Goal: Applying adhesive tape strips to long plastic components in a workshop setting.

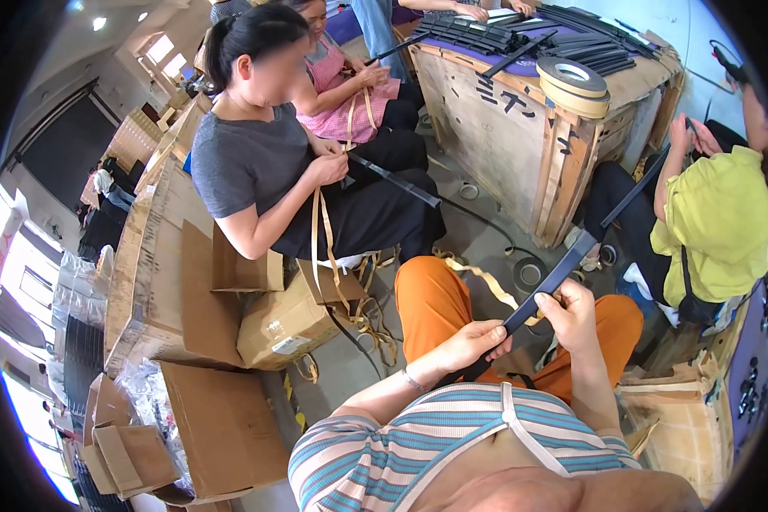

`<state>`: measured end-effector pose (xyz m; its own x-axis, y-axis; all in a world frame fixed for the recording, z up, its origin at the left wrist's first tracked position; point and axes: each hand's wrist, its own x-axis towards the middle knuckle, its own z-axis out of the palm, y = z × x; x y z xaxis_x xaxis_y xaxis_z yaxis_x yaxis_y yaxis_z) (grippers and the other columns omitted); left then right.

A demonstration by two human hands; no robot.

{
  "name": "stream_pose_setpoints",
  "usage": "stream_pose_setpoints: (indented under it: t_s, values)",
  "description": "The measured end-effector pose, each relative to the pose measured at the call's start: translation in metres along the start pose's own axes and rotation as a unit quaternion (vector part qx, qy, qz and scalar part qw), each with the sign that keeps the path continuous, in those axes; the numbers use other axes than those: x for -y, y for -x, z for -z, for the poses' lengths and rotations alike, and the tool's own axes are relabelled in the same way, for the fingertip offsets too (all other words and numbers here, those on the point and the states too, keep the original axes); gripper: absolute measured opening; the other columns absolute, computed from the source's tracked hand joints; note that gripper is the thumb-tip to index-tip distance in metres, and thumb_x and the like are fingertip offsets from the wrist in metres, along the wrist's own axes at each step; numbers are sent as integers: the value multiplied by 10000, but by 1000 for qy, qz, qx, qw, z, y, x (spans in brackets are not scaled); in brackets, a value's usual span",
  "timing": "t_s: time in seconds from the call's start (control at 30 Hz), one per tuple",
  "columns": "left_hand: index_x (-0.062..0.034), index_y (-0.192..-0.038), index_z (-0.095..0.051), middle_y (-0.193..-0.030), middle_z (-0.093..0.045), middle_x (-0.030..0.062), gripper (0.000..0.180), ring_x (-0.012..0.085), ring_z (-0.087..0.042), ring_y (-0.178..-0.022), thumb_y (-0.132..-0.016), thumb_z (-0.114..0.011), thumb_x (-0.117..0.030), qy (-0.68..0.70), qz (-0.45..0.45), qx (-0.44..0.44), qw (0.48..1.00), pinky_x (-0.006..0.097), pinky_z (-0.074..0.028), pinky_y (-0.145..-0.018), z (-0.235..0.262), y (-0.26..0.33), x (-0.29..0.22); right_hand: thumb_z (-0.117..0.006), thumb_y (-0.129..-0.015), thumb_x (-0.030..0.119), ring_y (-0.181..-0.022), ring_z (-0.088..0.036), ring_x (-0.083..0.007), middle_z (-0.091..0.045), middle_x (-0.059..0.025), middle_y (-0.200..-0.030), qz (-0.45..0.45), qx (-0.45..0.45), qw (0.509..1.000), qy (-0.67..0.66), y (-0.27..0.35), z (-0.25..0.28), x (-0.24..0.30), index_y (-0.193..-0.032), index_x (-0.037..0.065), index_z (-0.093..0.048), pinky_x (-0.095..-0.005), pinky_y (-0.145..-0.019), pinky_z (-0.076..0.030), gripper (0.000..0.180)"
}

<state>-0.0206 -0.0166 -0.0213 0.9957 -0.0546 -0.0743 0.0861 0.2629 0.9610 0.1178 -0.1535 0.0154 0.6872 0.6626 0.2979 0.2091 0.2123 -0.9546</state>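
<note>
A long, flat dark strip [558,275] slants up and away to the right, across my lap. My left hand [480,340] pinches it close to its near end, thumb on top. Further along the same strip, my right hand [568,314] grips it from the right side with the thumb laid against it. A pale yellow ribbon of tape [492,284] curls from beside my left knee toward the strip near my right hand. Whether that ribbon is attached to the strip is hidden behind it.
Co-workers sit at left and right, handling similar strips. Ahead stands a wooden crate [495,128] bearing dark strips and tape rolls [573,85]. Cardboard boxes [286,322] stand at left. A black tape roll [530,275] and loose tape lie on the floor.
</note>
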Motion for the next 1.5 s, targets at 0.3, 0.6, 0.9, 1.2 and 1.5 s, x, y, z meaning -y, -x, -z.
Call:
stream_pose_setpoints:
  t_s: [0.3,0.6,0.9,1.2,1.5]
  values:
    - [4,-989,-488,-780,-578,162,374,255,-594,-722,-755,-683,-212,-305,-37,-227,924,328,-462,-649,-31,-7,-3,-613,-778,46,-497,-346,-16,-430,50,-549,-46,-27,998,38,7,6,-9,-699,5,-560,-210,-441,-265,104]
    - [7,-970,-494,-804,-566,159,378,290,-568,-722,-737,-692,-215,-387,-34,-245,888,338,-464,-662,-38,-3,3,-610,-792,48,-515,-361,-11,-446,46,-561,-60,-34,996,53,14,11,-18,-677,4,-540,-198,-452,-276,142]
    - [-25,-759,-559,-931,-530,85,52,185,-501,-873,-769,-512,-6,-50,-239,-105,964,289,-391,-830,-35,-11,-63,-617,-800,54,-518,-357,-13,-445,60,-569,-113,-71,991,29,30,27,-34,-649,21,-524,-197,-458,-288,180]
    - [-126,-599,-574,-1058,-560,214,444,331,-430,-952,-881,-367,-400,221,-362,477,770,431,-218,-886,-107,-30,-145,-616,-808,79,-560,-396,-29,-490,45,-627,-213,-65,974,49,41,36,-35,-743,15,-567,-206,-485,-316,103]
    - [-124,-525,-546,-1042,-546,182,475,257,-443,-920,-836,-389,-448,224,-393,519,725,393,-230,-831,-107,-35,-135,-630,-804,125,-550,-386,-31,-483,41,-613,-194,-68,978,22,44,35,-26,-738,3,-563,-201,-485,-306,154]
